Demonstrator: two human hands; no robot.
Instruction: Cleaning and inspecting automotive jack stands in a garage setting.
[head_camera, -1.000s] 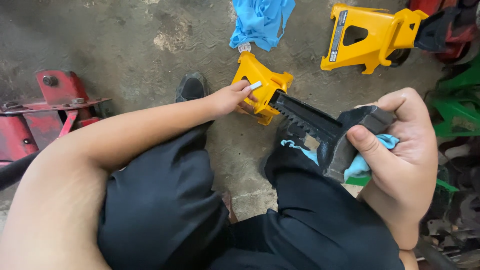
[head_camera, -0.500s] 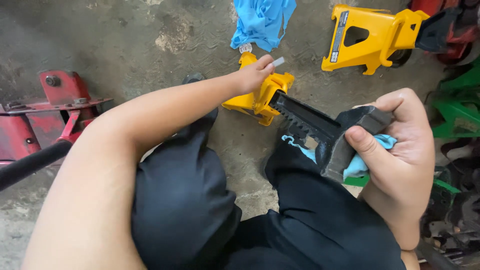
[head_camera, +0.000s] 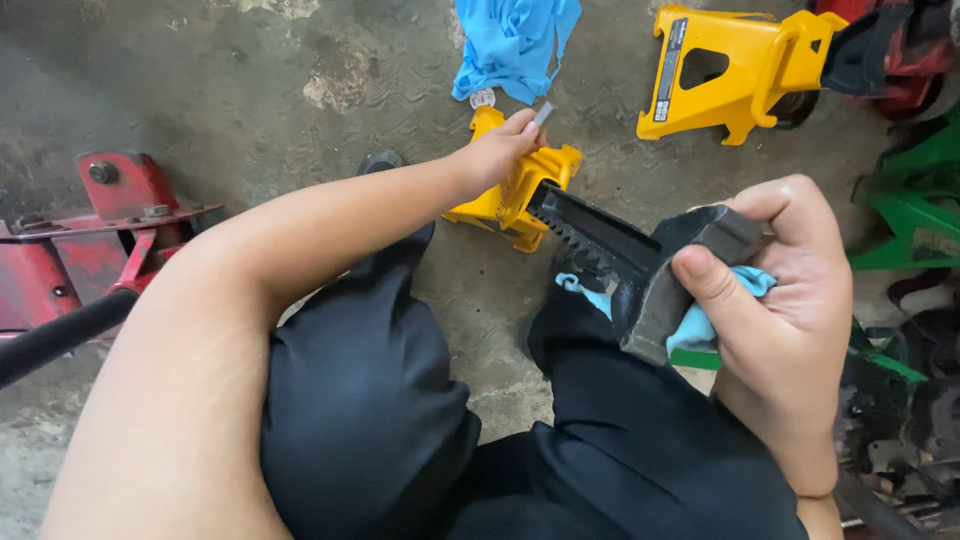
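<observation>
The right hand (head_camera: 780, 300) is clenched around the black saddle head of a toothed jack-stand post (head_camera: 610, 245), with a blue cloth (head_camera: 700, 320) pressed under its fingers. The post runs down into a yellow jack-stand base (head_camera: 510, 195) on the concrete floor (head_camera: 200, 80). The left hand (head_camera: 497, 152) rests on that base, pinching its small grey handle (head_camera: 544, 113).

jack stand (head_camera: 515, 185) between floor jack (head_camera: 90, 235), second stand (head_camera: 735, 70)
</observation>
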